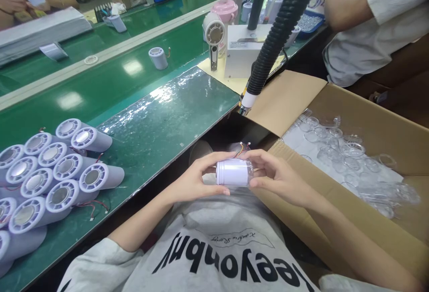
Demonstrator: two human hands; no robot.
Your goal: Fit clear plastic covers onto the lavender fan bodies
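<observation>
In front of my shirt I hold a pale lavender cylindrical housing [233, 172] on its side. My left hand [197, 179] has fingers and thumb around its ringed left end. At the other end my right hand [279, 176] pinches a clear plastic ring or cap [250, 172] against the housing; how far it is seated I cannot tell. Thin coloured wires [241, 148] with small white connectors stick up behind the housing. To the left, several similar lavender housings [103, 177] lie stacked on their sides on the green bench, their round ends facing me.
A cardboard box [375, 113] at right holds several clear plastic parts [351, 149]. A black corrugated hose [273, 37] hangs down beside a white machine box [246, 48]. One housing [158, 58] stands on the green conveyor [110, 77]. Other people work at left and right.
</observation>
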